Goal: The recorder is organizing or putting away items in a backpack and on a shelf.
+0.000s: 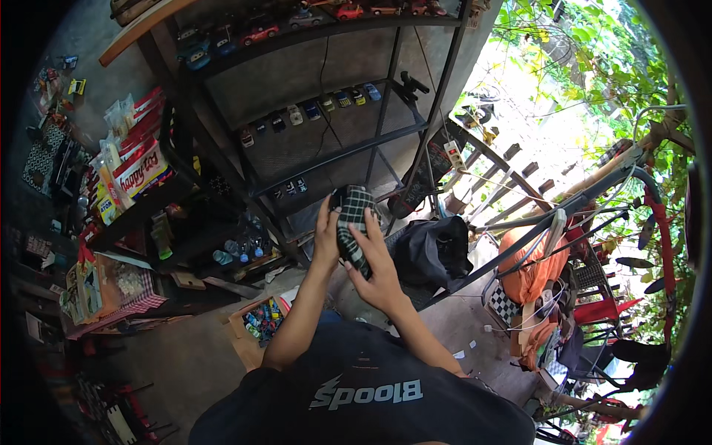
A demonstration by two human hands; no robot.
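Note:
A folded or bundled dark plaid cloth [356, 208] with white lines is held up in front of my chest between both hands. My left hand [325, 236] presses against its left side, with the fingertips near the top. My right hand [375, 270] lies over its right side, fingers spread across the fabric. Whether anything is wrapped inside the cloth cannot be told. Just beyond it stands a dark metal rack with mesh shelves [289, 158], carrying a row of small toy cars [311, 110]. More toy cars [260, 34] line the upper shelf.
An open cardboard box [245, 336] with many toy cars sits on the floor at left. A black bag [431, 253] stands right of the rack. Snack packets [139, 167] crowd a stand on the left. A power strip [454, 156] hangs near metal bars; an orange cloth bundle [528, 264] lies farther right.

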